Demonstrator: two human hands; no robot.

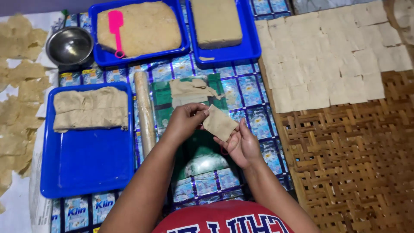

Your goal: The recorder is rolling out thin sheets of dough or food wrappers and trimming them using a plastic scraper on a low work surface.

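1. You are looking down at your own two bare hands over a floor mat of blue and silver printed plastic (248,92).
2. Your left hand (183,123) pinches the upper left corner of a thin square sheet of tan dough (220,124), thumb and fingertips closed on its edge.
3. Your right hand (241,146) lies palm up under the sheet's lower right part, fingers half curled and loosely cupping it from below.
4. The sheet hangs tilted in the air between both hands, above a green cutting mat (189,129) at the centre.
5. On the far end of that green mat lies a small loose pile of tan dough scraps (192,89).
6. Just left of the mat lies a wooden rolling pin (145,113), pointing away from you.
7. Further left, a blue tray (86,159) holds folded layers of rolled dough (90,108) in its far half.
8. At the top, a second blue tray (101,54) carries a wide slab of dough with a pink plastic spatula (115,30) lying on it.
9. Beside it, a third blue tray (250,47) holds a thick rectangular dough block (215,21).
10. A round steel bowl (70,45) sits at the upper left.
11. To your right, a woven bamboo tray (345,164) has rows of pale cut squares (327,56) laid edge to edge across its far part.
12. Irregular dough pieces (17,86) lie on white paper along the left edge.
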